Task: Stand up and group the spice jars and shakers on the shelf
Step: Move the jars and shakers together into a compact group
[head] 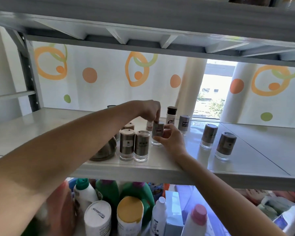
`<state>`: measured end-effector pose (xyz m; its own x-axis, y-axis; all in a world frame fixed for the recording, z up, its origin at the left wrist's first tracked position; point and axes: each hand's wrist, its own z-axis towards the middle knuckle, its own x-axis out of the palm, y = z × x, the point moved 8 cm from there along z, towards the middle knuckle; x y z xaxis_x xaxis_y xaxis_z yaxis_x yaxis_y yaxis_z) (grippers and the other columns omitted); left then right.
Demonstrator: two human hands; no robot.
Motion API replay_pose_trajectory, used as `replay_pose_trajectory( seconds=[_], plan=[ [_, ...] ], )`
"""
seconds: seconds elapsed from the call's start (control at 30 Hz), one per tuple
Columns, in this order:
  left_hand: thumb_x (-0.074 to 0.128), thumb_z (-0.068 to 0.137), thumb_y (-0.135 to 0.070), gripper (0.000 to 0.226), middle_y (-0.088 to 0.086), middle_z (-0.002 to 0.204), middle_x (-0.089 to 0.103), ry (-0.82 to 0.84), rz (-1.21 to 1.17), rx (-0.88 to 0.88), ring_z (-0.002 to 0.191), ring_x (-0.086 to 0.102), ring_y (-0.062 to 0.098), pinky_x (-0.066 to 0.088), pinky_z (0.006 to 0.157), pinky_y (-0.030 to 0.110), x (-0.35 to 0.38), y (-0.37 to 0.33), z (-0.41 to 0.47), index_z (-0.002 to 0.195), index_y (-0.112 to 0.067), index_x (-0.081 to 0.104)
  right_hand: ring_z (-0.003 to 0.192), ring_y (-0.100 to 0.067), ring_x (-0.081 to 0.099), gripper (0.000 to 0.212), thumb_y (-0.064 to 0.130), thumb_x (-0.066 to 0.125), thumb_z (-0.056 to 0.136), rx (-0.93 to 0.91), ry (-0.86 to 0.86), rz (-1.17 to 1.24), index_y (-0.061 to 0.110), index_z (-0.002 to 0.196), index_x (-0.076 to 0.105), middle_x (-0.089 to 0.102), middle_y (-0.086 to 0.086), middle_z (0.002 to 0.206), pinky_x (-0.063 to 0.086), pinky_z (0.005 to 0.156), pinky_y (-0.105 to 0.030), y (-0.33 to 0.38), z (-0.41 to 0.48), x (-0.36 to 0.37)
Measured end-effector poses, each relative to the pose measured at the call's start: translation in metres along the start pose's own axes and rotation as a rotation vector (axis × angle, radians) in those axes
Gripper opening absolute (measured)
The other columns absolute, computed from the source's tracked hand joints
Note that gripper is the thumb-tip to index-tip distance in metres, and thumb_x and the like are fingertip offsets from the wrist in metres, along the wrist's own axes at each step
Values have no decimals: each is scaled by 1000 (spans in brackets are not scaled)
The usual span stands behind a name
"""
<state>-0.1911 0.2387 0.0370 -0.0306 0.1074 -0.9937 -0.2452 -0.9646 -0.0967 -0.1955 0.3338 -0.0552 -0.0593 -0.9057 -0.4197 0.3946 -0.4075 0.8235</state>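
Both grips on one shaker [158,129], left grip [151,108] pinching cap, right grip [171,140] round half-hidden base, label blurred

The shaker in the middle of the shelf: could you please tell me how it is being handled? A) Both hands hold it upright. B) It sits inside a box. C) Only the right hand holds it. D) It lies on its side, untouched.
A: the left hand pinches the top of the shaker from above while the right hand grips its side, and it is upright.
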Motion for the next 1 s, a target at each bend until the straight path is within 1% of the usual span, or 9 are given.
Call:
replay_pose_trajectory(
  seconds=[0.13,0.27,0.47,0.53,0.6,0.67,0.77,0.87,1.0],
  plan=[
    [49,84,9,42,6,121,65,-5,0,-27,108,58,19,44,80,24,-4,22,-13,117,-9,67,82,-18,67,41,12,80,69,-9,46,52,11,104,59,71,-6,92,55,79,-30,7,5,23],
    [49,84,9,42,7,120,66,1,16,-52,104,58,19,41,78,23,-6,37,-20,117,-11,67,86,-20,67,36,12,74,76,-41,117,123,9,110,61,71,-12,99,55,82,-33,12,7,37],
    [49,82,8,41,6,117,68,5,10,-45,95,57,15,43,77,23,-7,40,-27,114,-10,69,94,-31,67,21,17,61,88,-28,182,224,9,107,62,68,-8,95,54,90,-46,14,4,43],
    [50,82,8,41,6,116,68,8,-3,-40,90,54,11,42,73,20,-8,40,-31,114,-10,69,91,-30,66,19,18,57,91,-35,186,235,9,107,62,67,-9,92,53,89,-48,17,3,42],
    [50,82,8,41,6,112,69,18,-16,-33,82,51,8,39,62,15,-9,40,-34,114,-9,68,88,-23,62,23,21,50,94,-44,191,244,7,107,64,66,-11,93,53,88,-49,20,2,42],
    [50,82,8,41,7,109,70,25,-29,-35,76,49,7,35,56,12,-9,40,-37,114,-8,69,90,-21,61,26,24,45,97,-31,195,275,9,104,65,67,-17,99,52,87,-48,20,2,42],
    [51,82,8,40,7,109,70,27,-41,-40,83,52,9,36,57,11,-10,41,-40,113,-8,69,90,-23,60,29,26,40,98,-16,202,321,10,101,64,67,-24,108,52,82,-42,20,0,42],
    [55,82,5,36,6,111,70,30,-52,-39,88,54,9,38,63,12,-9,42,-41,111,-9,70,83,-20,60,31,25,39,99,-11,201,352,7,100,64,66,-25,106,49,73,-29,20,0,42],
    [60,83,0,31,5,110,70,20,-77,-40,90,55,10,39,65,13,-10,44,-42,109,-11,71,76,-14,60,38,25,38,99,-11,209,364,-1,104,65,65,-18,95,48,70,-27,19,0,43]
  ],
)
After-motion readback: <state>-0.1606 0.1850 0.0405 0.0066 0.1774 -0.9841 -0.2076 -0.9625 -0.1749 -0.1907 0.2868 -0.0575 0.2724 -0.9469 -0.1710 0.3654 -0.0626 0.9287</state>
